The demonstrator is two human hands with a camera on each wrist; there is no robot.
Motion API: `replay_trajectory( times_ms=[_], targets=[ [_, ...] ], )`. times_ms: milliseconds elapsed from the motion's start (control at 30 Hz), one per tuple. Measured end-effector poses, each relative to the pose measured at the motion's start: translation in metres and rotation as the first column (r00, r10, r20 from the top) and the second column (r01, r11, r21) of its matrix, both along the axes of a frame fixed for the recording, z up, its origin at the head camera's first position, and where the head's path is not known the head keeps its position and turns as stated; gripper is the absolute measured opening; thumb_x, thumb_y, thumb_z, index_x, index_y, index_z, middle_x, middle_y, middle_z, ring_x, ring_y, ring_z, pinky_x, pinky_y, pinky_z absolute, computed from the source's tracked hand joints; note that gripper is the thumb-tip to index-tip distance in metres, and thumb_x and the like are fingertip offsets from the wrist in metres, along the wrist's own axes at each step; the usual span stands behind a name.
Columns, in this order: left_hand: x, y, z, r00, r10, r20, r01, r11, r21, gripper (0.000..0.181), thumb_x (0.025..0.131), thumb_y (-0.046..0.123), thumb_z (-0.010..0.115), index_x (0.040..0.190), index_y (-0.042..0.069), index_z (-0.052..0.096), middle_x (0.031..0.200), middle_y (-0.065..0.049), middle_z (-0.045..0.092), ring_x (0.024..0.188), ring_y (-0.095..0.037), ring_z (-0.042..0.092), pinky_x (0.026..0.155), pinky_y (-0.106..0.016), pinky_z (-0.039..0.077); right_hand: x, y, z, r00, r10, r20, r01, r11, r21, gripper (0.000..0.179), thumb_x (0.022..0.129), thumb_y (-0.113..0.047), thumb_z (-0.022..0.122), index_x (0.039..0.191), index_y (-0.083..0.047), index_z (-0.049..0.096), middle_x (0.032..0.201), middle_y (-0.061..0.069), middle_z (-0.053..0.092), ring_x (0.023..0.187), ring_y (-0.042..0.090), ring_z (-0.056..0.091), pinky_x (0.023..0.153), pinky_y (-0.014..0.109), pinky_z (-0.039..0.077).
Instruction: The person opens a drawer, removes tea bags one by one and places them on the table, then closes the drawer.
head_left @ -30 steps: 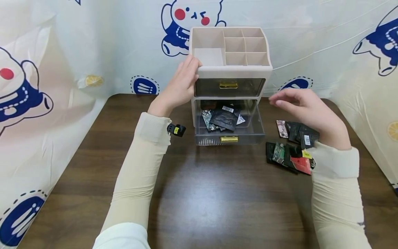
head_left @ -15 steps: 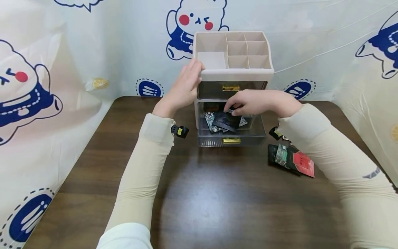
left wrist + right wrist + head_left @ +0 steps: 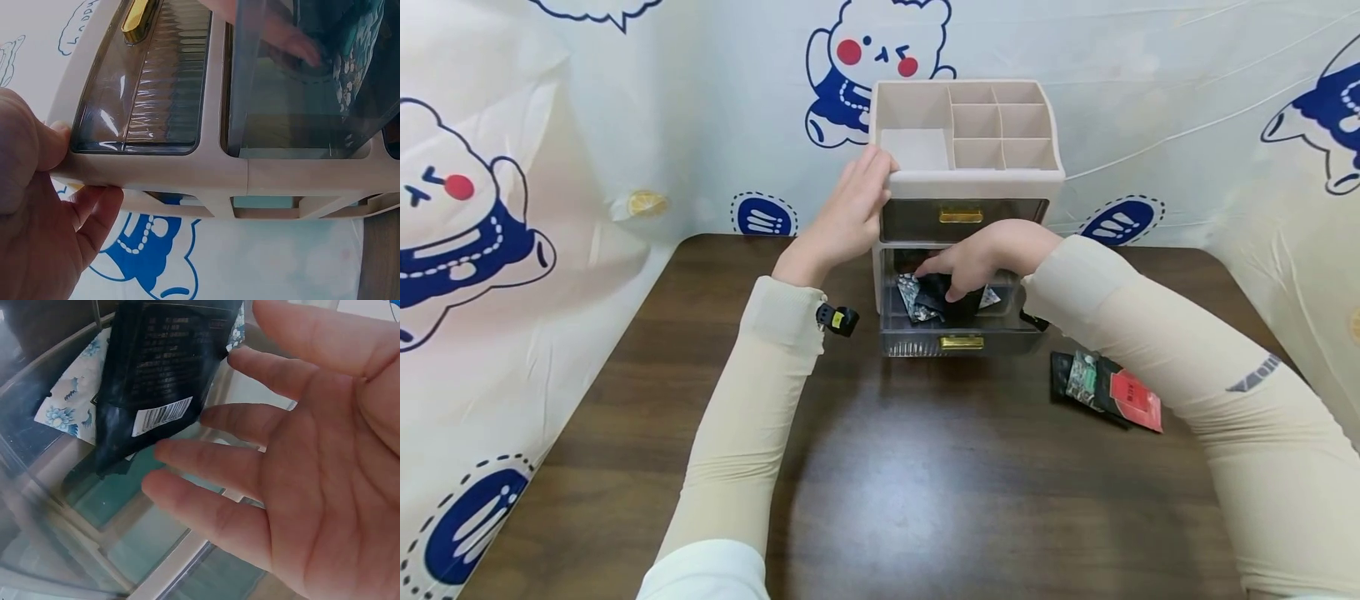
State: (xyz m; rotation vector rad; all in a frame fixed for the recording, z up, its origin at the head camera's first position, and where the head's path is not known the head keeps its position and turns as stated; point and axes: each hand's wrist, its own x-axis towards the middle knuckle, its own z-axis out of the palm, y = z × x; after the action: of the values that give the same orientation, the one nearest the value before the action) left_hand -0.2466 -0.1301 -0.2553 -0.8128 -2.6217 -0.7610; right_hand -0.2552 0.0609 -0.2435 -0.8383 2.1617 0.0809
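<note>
A white drawer organizer (image 3: 1045,179) stands at the back of the table, its clear lower drawer (image 3: 906,344) pulled out. My left hand (image 3: 848,208) grips the organizer's upper left edge; the left wrist view has the thumb on the front frame and fingers on the side. Over the drawer is my right hand (image 3: 973,260), its fingers spread and nearly straight. In the right wrist view the fingertips are right at the edge of a black sachet (image 3: 159,369) with a barcode. Under it lies a white sachet (image 3: 65,415) with blue flowers. My right hand partly hides the sachets from the head view.
On the table to the right lie a black packet (image 3: 1060,373), a green patterned packet (image 3: 1081,377) and a red and black packet (image 3: 1133,398), partly overlapping. The organizer's upper drawer (image 3: 917,221) is closed. A printed curtain (image 3: 700,108) hangs behind.
My right hand has come from the table's right side, above the packets, left into the open drawer, and its fingers have spread. The left hand stays on the organizer; the head view has shifted slightly.
</note>
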Motion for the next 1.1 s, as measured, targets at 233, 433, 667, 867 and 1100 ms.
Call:
replay_trajectory(
  times_ms=[233,433,667,867,1100],
  targets=[
    [0.001,0.001,-0.001,1.0,-0.01,0.003,0.01,1.0,0.008,0.021,0.1,-0.002,0.039,0.121,-0.001,0.045,0.12,-0.014,0.042,0.111,-0.032,0.037,0.103,-0.041,0.032,0.0,-0.003,-0.004,0.999,0.037,-0.021,-0.037,0.999,0.033,0.06,0.102,-0.014,0.049,0.157,-0.011,0.024,0.165,0.015,0.016,0.152,0.031,0.016,0.121,0.05,0.019],
    [0.001,0.001,0.0,1.0,-0.008,0.006,0.008,1.0,0.011,0.021,0.1,-0.003,0.039,0.12,0.0,0.045,0.12,-0.013,0.042,0.112,-0.031,0.037,0.104,-0.04,0.031,0.002,-0.004,-0.005,0.996,0.062,-0.057,-0.06,0.998,0.032,0.057,0.098,-0.006,0.057,0.151,-0.009,0.036,0.161,0.016,0.028,0.141,0.029,0.034,0.105,0.043,0.039],
    [0.001,0.0,0.0,1.0,-0.007,0.013,0.007,1.0,0.022,0.022,0.1,-0.003,0.039,0.121,0.0,0.045,0.121,-0.013,0.041,0.111,-0.03,0.036,0.102,-0.039,0.032,0.011,-0.005,-0.005,0.988,0.094,-0.125,-0.081,0.991,0.106,0.044,0.091,-0.007,0.069,0.132,-0.01,0.052,0.141,0.013,0.047,0.111,0.026,0.049,0.08,0.036,0.044],
    [0.001,-0.001,0.0,1.0,-0.006,0.001,0.006,1.0,0.018,0.022,0.1,-0.002,0.04,0.121,0.0,0.045,0.119,-0.012,0.041,0.109,-0.03,0.036,0.101,-0.039,0.032,0.016,-0.004,-0.006,0.973,0.141,-0.185,-0.115,0.983,0.145,0.026,0.09,-0.002,0.068,0.114,-0.009,0.06,0.132,0.013,0.052,0.102,0.026,0.05,0.08,0.037,0.044],
    [0.001,-0.001,-0.001,1.0,0.001,0.009,-0.001,1.0,0.02,0.022,0.1,-0.001,0.04,0.122,0.001,0.045,0.119,-0.012,0.041,0.108,-0.029,0.036,0.1,-0.038,0.032,0.011,0.001,-0.009,0.978,0.11,-0.175,-0.089,0.988,0.124,0.028,0.091,0.005,0.063,0.117,-0.006,0.057,0.123,0.014,0.055,0.092,0.024,0.049,0.071,0.033,0.04]
  ],
)
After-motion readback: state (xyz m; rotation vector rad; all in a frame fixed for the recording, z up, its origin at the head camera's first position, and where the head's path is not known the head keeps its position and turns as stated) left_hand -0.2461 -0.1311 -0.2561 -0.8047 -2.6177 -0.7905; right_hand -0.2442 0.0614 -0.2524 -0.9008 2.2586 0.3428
